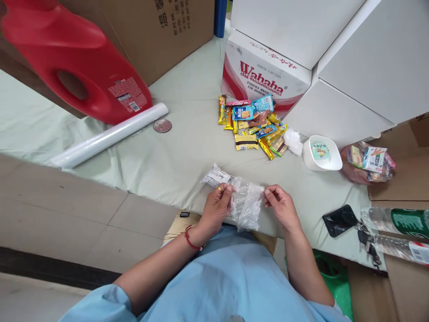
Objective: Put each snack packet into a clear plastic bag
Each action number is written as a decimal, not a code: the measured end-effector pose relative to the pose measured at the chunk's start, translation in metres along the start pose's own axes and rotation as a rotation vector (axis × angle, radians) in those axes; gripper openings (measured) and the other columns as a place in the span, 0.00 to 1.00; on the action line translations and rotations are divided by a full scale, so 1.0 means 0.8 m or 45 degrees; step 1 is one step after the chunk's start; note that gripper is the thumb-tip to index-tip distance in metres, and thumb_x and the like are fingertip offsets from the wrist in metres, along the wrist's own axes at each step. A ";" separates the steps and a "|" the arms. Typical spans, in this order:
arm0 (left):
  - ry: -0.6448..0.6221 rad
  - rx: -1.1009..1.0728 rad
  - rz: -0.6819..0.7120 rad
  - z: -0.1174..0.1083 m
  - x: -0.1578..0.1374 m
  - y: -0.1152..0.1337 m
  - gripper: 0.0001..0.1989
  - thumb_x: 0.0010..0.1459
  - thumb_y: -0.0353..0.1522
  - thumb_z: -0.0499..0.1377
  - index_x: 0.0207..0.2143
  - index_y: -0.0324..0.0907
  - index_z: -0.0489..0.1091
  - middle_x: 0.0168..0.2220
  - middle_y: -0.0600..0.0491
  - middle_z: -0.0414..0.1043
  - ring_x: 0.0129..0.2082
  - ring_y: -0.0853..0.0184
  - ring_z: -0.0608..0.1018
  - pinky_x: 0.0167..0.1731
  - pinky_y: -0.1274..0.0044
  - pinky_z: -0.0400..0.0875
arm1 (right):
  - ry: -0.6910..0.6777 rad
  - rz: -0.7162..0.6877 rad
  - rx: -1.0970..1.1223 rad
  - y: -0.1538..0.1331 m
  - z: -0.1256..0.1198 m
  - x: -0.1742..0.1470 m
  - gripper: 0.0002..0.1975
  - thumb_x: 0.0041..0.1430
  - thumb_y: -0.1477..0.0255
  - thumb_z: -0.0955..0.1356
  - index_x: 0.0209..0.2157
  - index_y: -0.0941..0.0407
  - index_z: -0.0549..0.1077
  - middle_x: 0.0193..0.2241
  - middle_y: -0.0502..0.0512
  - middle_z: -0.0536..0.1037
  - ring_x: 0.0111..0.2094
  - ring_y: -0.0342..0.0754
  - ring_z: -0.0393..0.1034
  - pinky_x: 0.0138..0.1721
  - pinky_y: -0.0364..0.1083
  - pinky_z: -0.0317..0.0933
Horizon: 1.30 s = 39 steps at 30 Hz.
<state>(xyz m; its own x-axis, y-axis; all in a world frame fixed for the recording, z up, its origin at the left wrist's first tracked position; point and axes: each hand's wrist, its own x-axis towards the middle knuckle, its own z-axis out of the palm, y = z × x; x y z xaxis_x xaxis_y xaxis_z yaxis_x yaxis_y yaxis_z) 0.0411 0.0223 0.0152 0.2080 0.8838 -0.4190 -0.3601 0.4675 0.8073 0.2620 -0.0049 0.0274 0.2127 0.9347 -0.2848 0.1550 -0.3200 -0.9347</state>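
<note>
A crumpled clear plastic bag [247, 203] is stretched between my two hands at the table's near edge. My left hand [217, 203] pinches its left side, thumb against fingers. My right hand [281, 203] is closed on its upper right corner. Just beyond the left fingers lies a small packet with a white printed label [216, 175]; whether those fingers touch it I cannot tell. Farther back is a pile of small wrapped snacks [253, 123], with a wad of clear plastic [293, 141] at its right end.
A white square bowl [306, 154] and a round container of snacks [357, 172] stand to the right. Nearer are a black phone [338, 221], keys [368, 239] and plastic bottles [378, 218]. Left are a red jug [97, 71], white roll [114, 134] and round disc [162, 125]. Boxes [261, 76] line the back.
</note>
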 end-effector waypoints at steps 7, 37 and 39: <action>-0.073 -0.019 0.095 0.006 -0.006 -0.001 0.28 0.57 0.58 0.66 0.33 0.42 0.69 0.19 0.63 0.59 0.19 0.75 0.59 0.19 0.80 0.53 | -0.317 -0.018 0.171 -0.002 0.065 -0.021 0.33 0.51 0.50 0.80 0.53 0.49 0.73 0.49 0.56 0.81 0.47 0.52 0.76 0.44 0.49 0.73; 0.092 -0.379 0.132 -0.035 0.005 0.051 0.23 0.59 0.51 0.70 0.43 0.42 0.75 0.16 0.66 0.58 0.11 0.79 0.53 0.12 0.83 0.47 | 0.214 -0.424 -0.349 0.000 0.029 -0.025 0.19 0.66 0.53 0.71 0.50 0.50 0.78 0.47 0.59 0.77 0.45 0.54 0.71 0.49 0.53 0.68; 0.113 -0.408 0.145 -0.040 0.000 0.062 0.23 0.58 0.50 0.71 0.43 0.43 0.74 0.16 0.66 0.57 0.11 0.79 0.53 0.11 0.84 0.47 | 0.337 -0.396 -0.270 0.000 0.026 -0.023 0.17 0.69 0.53 0.68 0.49 0.50 0.76 0.45 0.58 0.76 0.46 0.54 0.71 0.50 0.54 0.68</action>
<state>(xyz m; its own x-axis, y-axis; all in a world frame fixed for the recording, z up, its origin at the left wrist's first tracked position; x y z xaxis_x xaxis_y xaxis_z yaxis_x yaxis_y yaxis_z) -0.0056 0.0463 0.0420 0.0756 0.9220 -0.3797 -0.6466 0.3352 0.6852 0.2382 -0.0187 0.0277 0.3597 0.9285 0.0926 0.4384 -0.0805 -0.8951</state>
